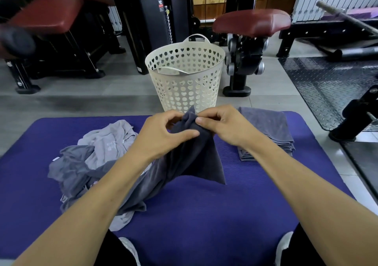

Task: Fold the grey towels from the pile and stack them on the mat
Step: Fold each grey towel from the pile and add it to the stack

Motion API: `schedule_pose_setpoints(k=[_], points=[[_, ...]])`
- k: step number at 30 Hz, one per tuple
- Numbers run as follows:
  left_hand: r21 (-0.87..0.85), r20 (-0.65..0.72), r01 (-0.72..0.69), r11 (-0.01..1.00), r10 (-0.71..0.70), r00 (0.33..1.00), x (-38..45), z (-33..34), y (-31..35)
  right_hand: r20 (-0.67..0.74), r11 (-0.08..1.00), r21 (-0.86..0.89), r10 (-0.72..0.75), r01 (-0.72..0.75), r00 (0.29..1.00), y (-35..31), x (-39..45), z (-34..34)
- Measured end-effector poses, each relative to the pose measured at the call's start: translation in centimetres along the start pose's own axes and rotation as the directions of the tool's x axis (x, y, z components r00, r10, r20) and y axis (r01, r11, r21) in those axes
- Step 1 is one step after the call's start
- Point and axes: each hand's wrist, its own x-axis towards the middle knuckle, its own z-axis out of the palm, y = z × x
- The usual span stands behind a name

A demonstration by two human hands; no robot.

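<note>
A dark grey towel (196,159) hangs lifted above the middle of the purple mat (204,214). My left hand (163,134) and my right hand (223,124) both pinch its bunched top edge, close together. Its lower end trails down into the loose pile of grey towels (86,163) on the mat's left side. A neat stack of folded grey towels (268,130) lies on the mat's right side, just beyond my right wrist.
A white perforated laundry basket (185,75) stands on the floor just past the mat's far edge. Gym machines with red pads (251,22) stand behind it. A black rubber floor mat (327,85) lies at the right.
</note>
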Motion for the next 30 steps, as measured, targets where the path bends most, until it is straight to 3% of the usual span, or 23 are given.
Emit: schedule_pose_setpoints(k=[2, 7, 11, 12, 14, 16, 17, 21, 25, 27, 30], points=[[0.051, -0.044, -0.008, 0.999, 0.010, 0.999, 0.0, 0.3, 0.1, 0.022, 1.000, -0.005, -0.003, 0.003, 1.000, 0.0, -0.2, 0.3], [-0.077, -0.237, 0.100, 0.992, -0.115, 0.964, 0.7, -0.2, 0.7, -0.034, 0.984, 0.157, 0.091, -0.084, 0.995, 1.0, -0.8, 1.3], [-0.271, -0.312, 0.206, 0.940, -0.288, 0.905, 1.0, -1.5, 0.6, 0.060, 0.978, -0.121, 0.176, -0.168, 0.983, 3.2, -1.4, 2.4], [-0.259, -0.329, 0.225, 0.939, -0.304, 0.894, 1.1, -1.8, 0.2, 0.036, 0.967, -0.177, 0.194, -0.185, 0.980, 3.6, -1.4, 2.6], [0.012, -0.372, 0.281, 0.960, -0.257, 0.892, 1.1, -2.0, -1.0, -0.017, 0.956, -0.185, 0.230, -0.229, 0.973, 3.7, -1.3, 2.6], [0.278, -0.333, 0.304, 0.911, -0.206, 0.920, 0.8, -1.8, -1.6, -0.050, 0.965, -0.137, 0.217, -0.222, 0.975, 2.8, -1.0, 2.6], [0.324, -0.287, 0.293, 0.899, -0.202, 0.936, 0.7, -1.6, -1.7, -0.067, 0.971, -0.124, 0.197, -0.204, 0.978, 2.4, -0.9, 2.6], [0.200, -0.092, 0.191, 0.961, -0.176, 0.980, 0.2, -0.4, -0.7, -0.047, 0.987, -0.102, 0.123, -0.127, 0.991, 0.7, -0.5, 2.3], [0.035, 0.131, 0.135, 0.990, -0.139, 0.982, 0.0, -0.7, -0.1, -0.054, 0.994, -0.060, 0.086, -0.089, 0.995, 0.0, -0.4, 1.4], [0.073, 0.140, 0.084, 0.994, -0.093, 0.986, -0.2, -0.5, -0.2, -0.074, 0.997, -0.004, 0.076, -0.076, 0.994, -0.1, -0.4, 1.3], [0.194, 0.019, 0.005, 0.981, -0.009, 1.000, -0.1, 0.3, -0.2, -0.084, 0.997, 0.031, 0.069, -0.066, 0.994, 0.0, -0.4, 1.7]])
